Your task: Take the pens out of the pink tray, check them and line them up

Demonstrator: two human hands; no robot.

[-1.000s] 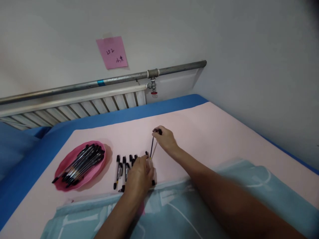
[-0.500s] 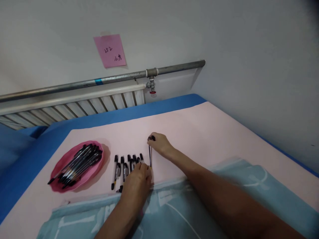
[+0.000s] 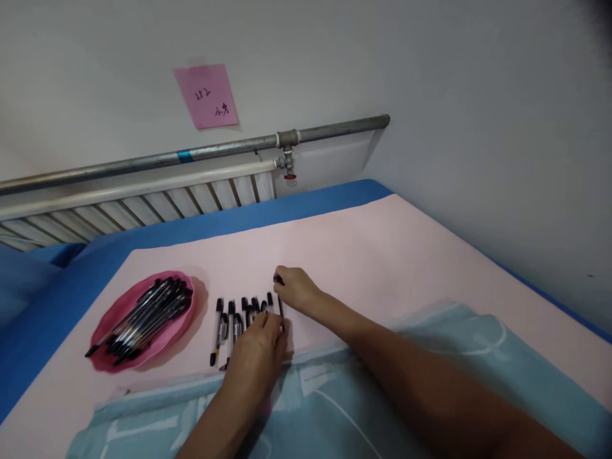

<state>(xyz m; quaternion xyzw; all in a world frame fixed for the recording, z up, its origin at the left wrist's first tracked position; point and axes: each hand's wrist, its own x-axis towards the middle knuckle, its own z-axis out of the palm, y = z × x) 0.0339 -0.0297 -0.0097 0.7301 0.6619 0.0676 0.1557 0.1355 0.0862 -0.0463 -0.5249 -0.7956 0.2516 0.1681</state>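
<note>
My right hand (image 3: 295,288) is pinched above the pink surface, with a small black piece showing at its fingertips. Below it runs a thin dark pen refill (image 3: 280,306), its lower end reaching my left hand (image 3: 261,344). The left fingers are curled together low on the surface; whatever they grip is hidden beneath them. Just left of that hand, several black-capped clear pens (image 3: 217,331) and shorter black-and-clear pen parts (image 3: 238,325) lie in a row, partly covered by the hand.
A pink scalloped bowl (image 3: 102,319) piled with black-and-clear pens (image 3: 153,315) stands at the left. Light blue patterned cloth (image 3: 329,408) covers the near edge of the pink sheet (image 3: 354,248). Behind are a white radiator (image 3: 191,203) and a metal pipe (image 3: 229,148).
My right hand has come down and slightly left toward my left hand. Less of the refill shows between the hands. My left hand has stayed nearly in place; the view has shifted a little.
</note>
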